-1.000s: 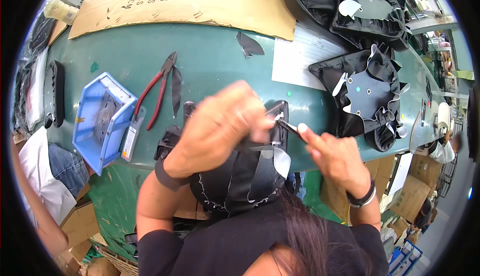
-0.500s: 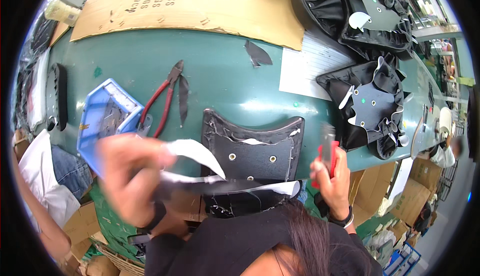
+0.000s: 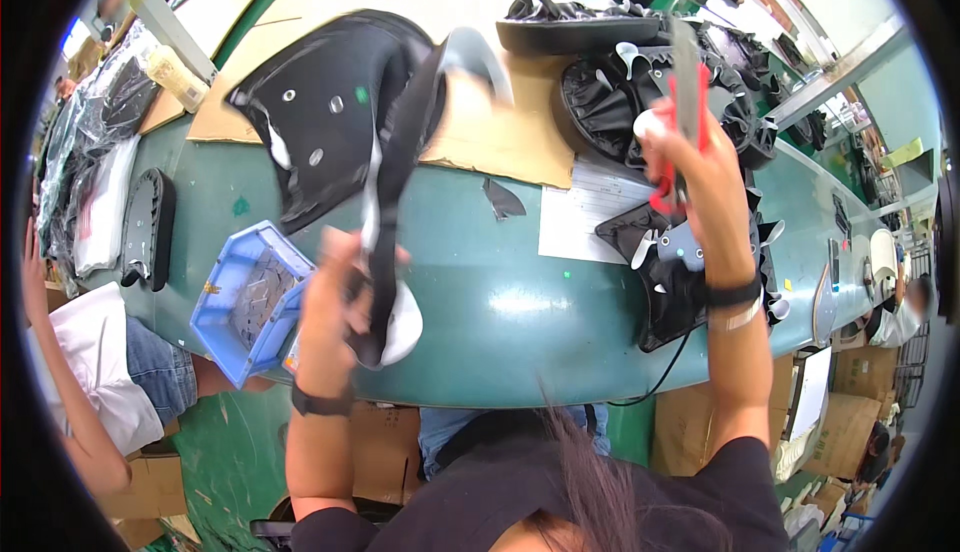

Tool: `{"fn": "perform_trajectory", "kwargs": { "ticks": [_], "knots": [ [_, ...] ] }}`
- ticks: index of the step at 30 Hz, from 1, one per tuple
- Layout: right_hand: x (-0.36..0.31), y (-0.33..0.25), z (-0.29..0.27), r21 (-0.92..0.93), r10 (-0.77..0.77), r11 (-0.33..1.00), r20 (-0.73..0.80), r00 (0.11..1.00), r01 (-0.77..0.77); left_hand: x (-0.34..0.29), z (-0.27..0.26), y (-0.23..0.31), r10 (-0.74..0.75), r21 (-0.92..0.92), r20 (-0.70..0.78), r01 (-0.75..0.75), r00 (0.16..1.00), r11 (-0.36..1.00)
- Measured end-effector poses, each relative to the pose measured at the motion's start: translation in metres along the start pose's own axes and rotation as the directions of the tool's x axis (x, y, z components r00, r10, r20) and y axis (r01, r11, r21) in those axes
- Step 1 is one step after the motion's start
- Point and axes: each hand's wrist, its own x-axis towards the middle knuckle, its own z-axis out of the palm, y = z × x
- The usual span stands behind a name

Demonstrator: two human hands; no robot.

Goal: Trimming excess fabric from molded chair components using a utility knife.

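Observation:
My left hand (image 3: 328, 322), blurred, is closed on a long black strip (image 3: 398, 167) with a pale underside. The strip stretches up and away from the fingers, and a white-backed end hangs beside the palm. Farther off, a black padded panel (image 3: 325, 92) with metal eyelets and a green dot is over the cardboard, partly behind the strip. In my right hand (image 3: 715, 187), raised at the right, is a red utility knife (image 3: 688, 87), its metal blade pointing away from me. The hand and knife partly cover the black covered pieces behind them.
A blue bin (image 3: 225, 302) of small metal pieces stands left of my left hand. Black covered pads (image 3: 600, 37) are piled at the far right beside a printed sheet (image 3: 570, 227). A black scrap (image 3: 502, 199) lies mid-table. Another person (image 3: 100, 352) is at the left edge.
The eyeleted panel has gone from the near table edge to the far left. My left hand has moved forward with the strip; my right hand has risen forward with the knife. The view has shifted.

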Motion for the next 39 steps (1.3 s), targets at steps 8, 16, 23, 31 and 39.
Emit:
{"fn": "perform_trajectory", "kwargs": {
  "ticks": [8,16,23,31,39],
  "knots": [
    [0.177,0.076,0.034,0.119,0.113,0.987,-0.007,0.994,-0.112,-0.081,-0.007,-0.025,-0.374,0.538,0.731,-0.145,0.57,0.831],
    [0.072,0.017,0.055,0.209,0.15,0.956,0.257,0.955,-0.206,-0.197,-0.107,-0.132,-0.546,0.994,0.082,-0.11,0.834,-0.02],
    [-0.105,0.012,0.024,-0.043,0.384,0.878,0.656,0.649,-0.476,-0.108,-0.035,-0.06,0.519,0.693,0.013,-0.382,0.855,0.611],
    [-0.189,0.073,0.021,-0.125,0.435,0.9,0.215,0.874,-0.417,-0.091,0.044,-0.073,0.368,0.897,0.389,-0.438,0.844,0.056],
    [-0.185,0.056,-0.007,-0.259,0.445,0.867,0.015,0.895,-0.427,-0.033,0.094,-0.048,0.206,0.66,0.747,-0.744,0.633,-0.105]
  ]
}}
